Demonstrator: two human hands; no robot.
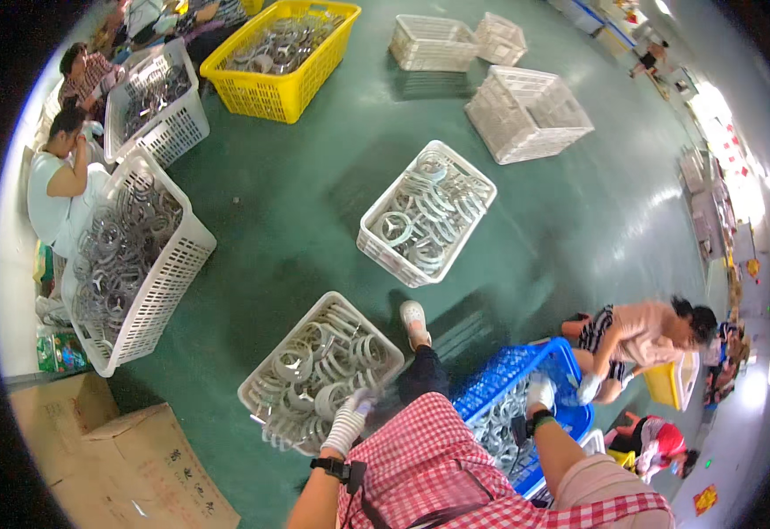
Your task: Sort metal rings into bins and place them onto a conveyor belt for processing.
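My left hand [347, 423], in a white striped glove with a black watch at the wrist, is at the near right rim of a white basket [257, 375]. Its fingers are smeared, so I cannot tell whether they grip the rim. Pale ring-shaped parts [295, 361] fill that basket in heaps. My right hand [540, 393], gloved in white with a dark band at the wrist, is over a blue basket [570, 363] at my right. Its fingers are hidden. Similar parts [498, 432] lie in the blue basket.
Another white basket of rings [374, 245] stands ahead on the green floor. Farther off are a yellow basket [297, 104] and empty white crates [513, 132]. A large white basket [160, 286] and cardboard boxes [151, 467] line the left. A person [645, 335] bends beside the blue basket; others sit left.
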